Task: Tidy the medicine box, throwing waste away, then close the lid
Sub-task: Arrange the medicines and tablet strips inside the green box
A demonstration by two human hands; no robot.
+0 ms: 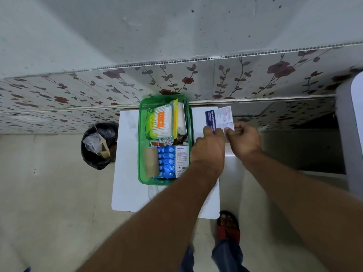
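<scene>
A small white rectangular table [127, 185] carries an open green translucent plastic medicine box [140, 134] against its far edge, packed with a cotton-bud pack, blue blister strips and a cardboard roll. Off the table's left edge stands a black-lined waste bin [98, 146]. Over the far right corner, the left hand [210, 144] and right hand [243, 138] together pinch a blue-and-white dressing carton [218, 118].

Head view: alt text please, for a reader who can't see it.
Both hands, left hand and right hand, hold a small medicine carton beside an open green medicine box full of supplies on a white table. A black-lined bin stands left of the table.
</scene>
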